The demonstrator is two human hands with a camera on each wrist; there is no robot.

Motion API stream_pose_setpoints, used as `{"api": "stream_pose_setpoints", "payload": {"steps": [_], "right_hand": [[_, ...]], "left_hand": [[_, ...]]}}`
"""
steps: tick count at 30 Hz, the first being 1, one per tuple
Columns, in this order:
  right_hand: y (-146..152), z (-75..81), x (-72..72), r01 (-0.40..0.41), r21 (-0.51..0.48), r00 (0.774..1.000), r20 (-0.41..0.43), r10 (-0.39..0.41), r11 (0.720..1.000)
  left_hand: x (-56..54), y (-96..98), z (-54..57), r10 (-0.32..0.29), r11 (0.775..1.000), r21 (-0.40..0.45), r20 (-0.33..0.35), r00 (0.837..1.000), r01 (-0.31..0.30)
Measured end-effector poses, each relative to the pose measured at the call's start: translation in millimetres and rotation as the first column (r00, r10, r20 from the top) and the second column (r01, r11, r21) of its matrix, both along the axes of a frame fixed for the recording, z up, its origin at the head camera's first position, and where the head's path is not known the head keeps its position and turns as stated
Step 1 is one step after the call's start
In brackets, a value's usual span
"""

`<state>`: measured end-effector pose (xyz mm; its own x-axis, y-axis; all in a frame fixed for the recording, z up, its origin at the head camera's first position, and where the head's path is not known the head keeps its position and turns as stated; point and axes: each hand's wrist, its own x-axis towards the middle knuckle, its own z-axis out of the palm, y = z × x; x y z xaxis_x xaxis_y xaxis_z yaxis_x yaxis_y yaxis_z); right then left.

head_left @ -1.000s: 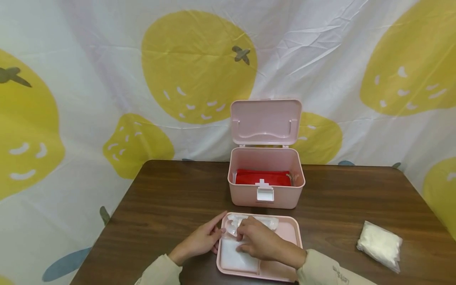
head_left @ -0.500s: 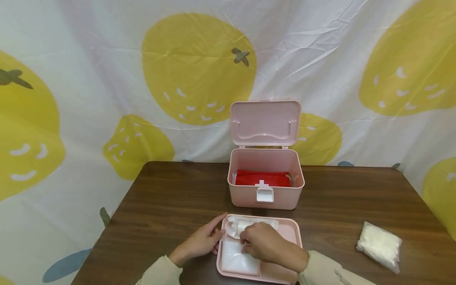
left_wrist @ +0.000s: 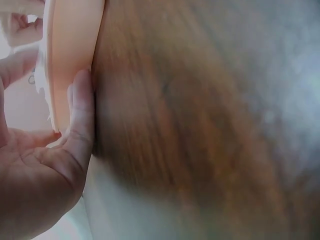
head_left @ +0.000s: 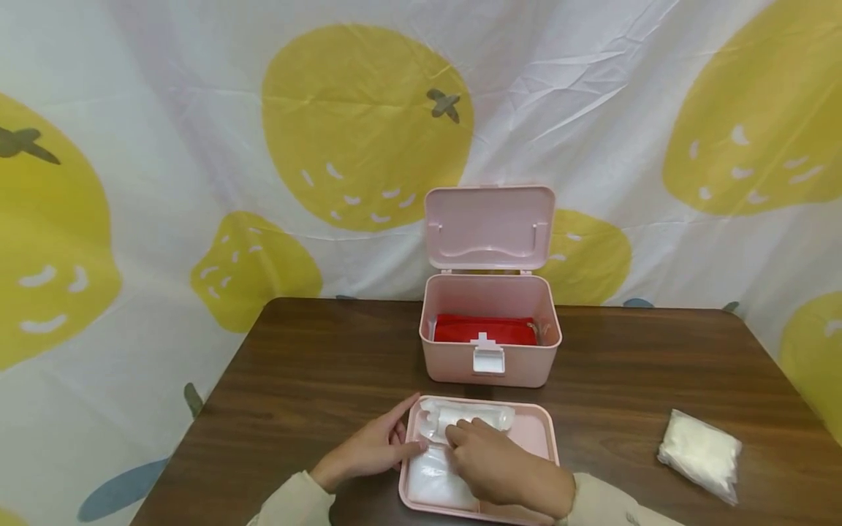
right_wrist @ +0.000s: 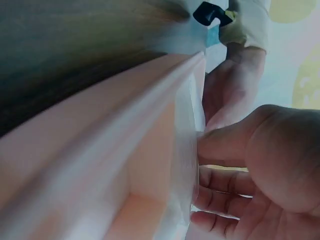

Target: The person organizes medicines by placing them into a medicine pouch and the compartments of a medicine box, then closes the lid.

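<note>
A shallow pink tray holds two clear-wrapped white packets. The long one, with a white roll-like item inside, lies along the far side. A flat square packet fills the near-left compartment. My left hand is at the tray's left edge: its thumb reaches over the rim onto the packets, and in the left wrist view its fingers lie along the outer wall. Over the packets, my right hand touches them; the right wrist view shows its thumb and fingertips against the clear wrapper.
Behind the tray stands a pink first-aid box, lid up, with a red pouch inside. A clear bag of white, fluffy-looking material lies to the right on the brown wooden table. A lemon-print curtain hangs behind.
My left thumb has moved from the tray's rim inward onto the packets. The right hand has shifted slightly right and nearer, uncovering more of the long packet.
</note>
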<state>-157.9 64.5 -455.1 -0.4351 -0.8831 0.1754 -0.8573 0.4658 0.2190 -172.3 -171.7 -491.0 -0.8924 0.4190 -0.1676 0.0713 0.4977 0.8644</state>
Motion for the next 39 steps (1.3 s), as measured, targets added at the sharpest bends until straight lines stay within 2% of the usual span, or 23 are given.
{"api": "stream_pose_setpoints", "payload": {"steps": [4,7,10,12,17,20,24,29,31,34,36,39], "right_hand": [[2.9,-1.8,0.3,-0.053,-0.011,0.997,-0.058,0.052,0.999],[5.5,-4.6,-2.9,-0.092,-0.057,0.995,-0.052,0.090,0.994],[8.7,-6.5,-6.6,-0.128,-0.113,0.992,0.003,0.129,0.985],[11.0,-6.4,-8.7,-0.131,-0.161,0.986,0.079,0.145,0.978],[21.5,-1.1,-11.4,-0.131,-0.263,0.948,0.249,0.199,0.956],[29.8,1.7,-12.3,-0.152,-0.303,0.929,0.281,0.240,0.941],[42.1,1.4,-12.2,-0.177,-0.348,0.920,0.274,0.280,0.921],[62.0,0.7,-12.8,-0.153,-0.424,0.942,0.211,0.262,0.893],[71.9,2.1,-13.9,-0.146,-0.465,0.943,0.200,0.265,0.873],[89.2,7.8,-14.5,-0.122,-0.508,0.931,0.240,0.276,0.853],[102.3,12.2,-14.6,-0.092,-0.528,0.914,0.292,0.282,0.844],[121.9,18.3,-14.8,-0.027,-0.549,0.906,0.341,0.253,0.836]], "left_hand": [[-1.2,-1.9,0.2,-0.016,1.000,-0.016,-0.002,1.000,0.016],[-1.5,-1.3,-0.1,-0.019,1.000,-0.025,-0.007,1.000,0.019],[-1.1,0.6,0.0,-0.022,0.999,-0.035,-0.022,1.000,0.021],[-1.0,1.8,0.2,-0.027,0.999,-0.041,-0.034,0.999,0.026],[0.0,3.2,0.3,-0.043,0.998,-0.054,-0.063,0.997,0.040],[0.2,2.7,0.6,-0.036,0.998,-0.061,-0.060,0.998,0.033],[-0.5,2.4,1.2,-0.029,0.997,-0.069,-0.047,0.998,0.026],[-1.6,1.9,-0.6,-0.034,0.997,-0.068,-0.057,0.998,0.030],[-1.5,1.4,-1.3,-0.035,0.997,-0.068,-0.065,0.997,0.030],[-1.5,1.0,-2.6,-0.037,0.997,-0.067,-0.071,0.997,0.032],[-1.4,0.8,-2.9,-0.037,0.997,-0.067,-0.070,0.997,0.032],[-1.9,1.4,-2.6,-0.037,0.998,-0.059,-0.065,0.997,0.034]]}}
